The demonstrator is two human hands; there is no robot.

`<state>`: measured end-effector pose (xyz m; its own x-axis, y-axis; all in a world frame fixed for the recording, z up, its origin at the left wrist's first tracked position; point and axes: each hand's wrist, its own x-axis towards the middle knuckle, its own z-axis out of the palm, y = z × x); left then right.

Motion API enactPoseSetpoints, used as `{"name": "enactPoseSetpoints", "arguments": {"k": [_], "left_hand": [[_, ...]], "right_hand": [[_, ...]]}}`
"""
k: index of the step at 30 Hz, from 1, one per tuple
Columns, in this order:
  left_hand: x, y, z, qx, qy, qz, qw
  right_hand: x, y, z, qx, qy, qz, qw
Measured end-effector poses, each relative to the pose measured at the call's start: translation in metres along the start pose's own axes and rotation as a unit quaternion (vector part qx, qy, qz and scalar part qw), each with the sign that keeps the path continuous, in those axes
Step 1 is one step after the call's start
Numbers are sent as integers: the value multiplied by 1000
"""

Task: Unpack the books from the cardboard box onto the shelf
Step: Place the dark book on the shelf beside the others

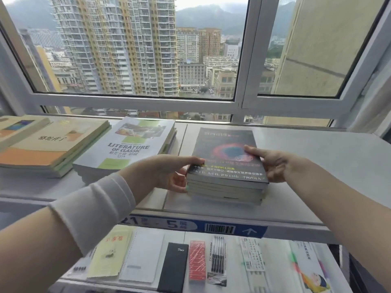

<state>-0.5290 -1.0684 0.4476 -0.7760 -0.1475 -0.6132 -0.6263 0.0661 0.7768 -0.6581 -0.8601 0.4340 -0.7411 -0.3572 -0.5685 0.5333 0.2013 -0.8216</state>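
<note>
left hand [169,172], right hand [269,164] pinch glossy dark paperback stack [222,142] on smooth grey shelf [317,157].

The upper shelf [317,157] carries three stacks of books: the left stack [48,149], the middle stack [127,149] and the right stack [226,166]. On the lower shelf [275,271] lie one yellow booklet [110,254], one white notebook [143,256], one black diary [174,267], one red packet [197,261] and one pack of pens [218,256].
</note>
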Motion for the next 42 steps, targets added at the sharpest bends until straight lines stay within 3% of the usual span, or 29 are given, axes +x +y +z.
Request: {"name": "enactPoseSetpoints", "arguments": {"k": [7,21,27,33,35,37,39,42], "left_hand": [[10,-2,-8,18,34,-2,999],[4,-1,-9,39,89,27,995],[5,-2,-8,55,131,37,989],[0,-5,-7,142,161,78,974],[-7,0,-5,193,184,116,957],[-18,9,-1,269,218,171,922],[-30,16,5,369,258,247,858],[-46,13,23,468,259,369,760]], "right_hand": [[19,-6,6,-44,-19,-1,999],[22,-10,7,-179,15,-37,983],[20,-5,5,-164,69,-111,978],[-3,0,16,-207,126,-124,962],[-20,-2,19,-259,159,-143,942],[-39,-3,19,-347,233,-165,893],[-59,3,21,-417,308,-174,838],[-93,25,24,-492,379,-168,766]]}}
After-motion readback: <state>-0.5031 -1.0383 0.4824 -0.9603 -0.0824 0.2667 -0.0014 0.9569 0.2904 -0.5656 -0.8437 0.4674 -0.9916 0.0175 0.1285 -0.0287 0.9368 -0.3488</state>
